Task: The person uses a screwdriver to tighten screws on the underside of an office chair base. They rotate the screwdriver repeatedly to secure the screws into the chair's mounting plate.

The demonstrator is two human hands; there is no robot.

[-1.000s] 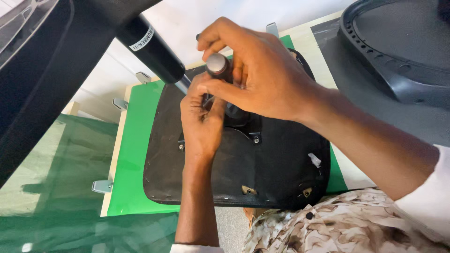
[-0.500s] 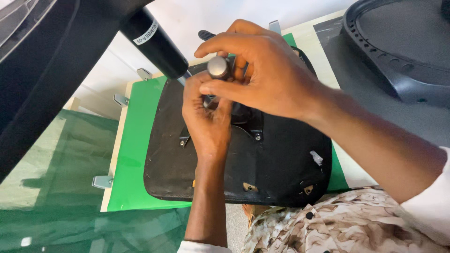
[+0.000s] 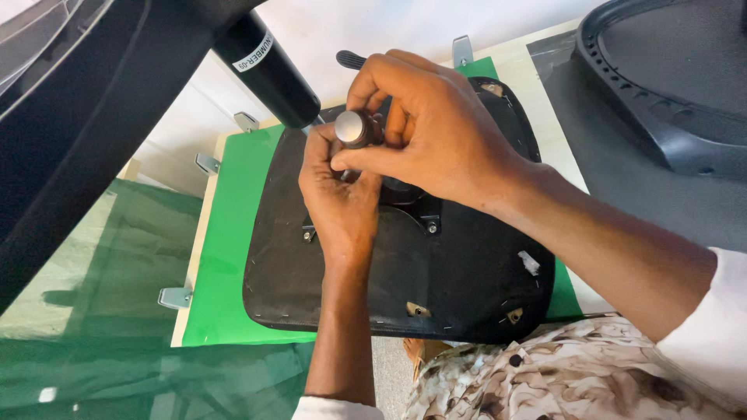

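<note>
Now my right hand (image 3: 436, 132) is curled narrow around a small round metal knob (image 3: 352, 128); the thumb and the forefinger pinch it from both sides, and its flat silver end shows between them. My other fingers are bent over a dark part just behind the knob, which I cannot see clearly.

My left hand (image 3: 338, 198) comes up from below, directly under the right one. Its fingers are bent and closed around something beneath the knob, but my right hand covers that place, so I cannot tell what exactly it grips. Both hands touch each other there.

Under my hands lies the black seat pan (image 3: 436, 272), bottom side up, with small screws and brackets on it. It rests on a green board (image 3: 226, 241) on the table (image 3: 537, 78). Above and left of my left hand, a thick black cylinder (image 3: 268, 70) points down toward the knob, close beside it. Far to the right of my right hand lies a black mesh frame (image 3: 654, 117).
</note>
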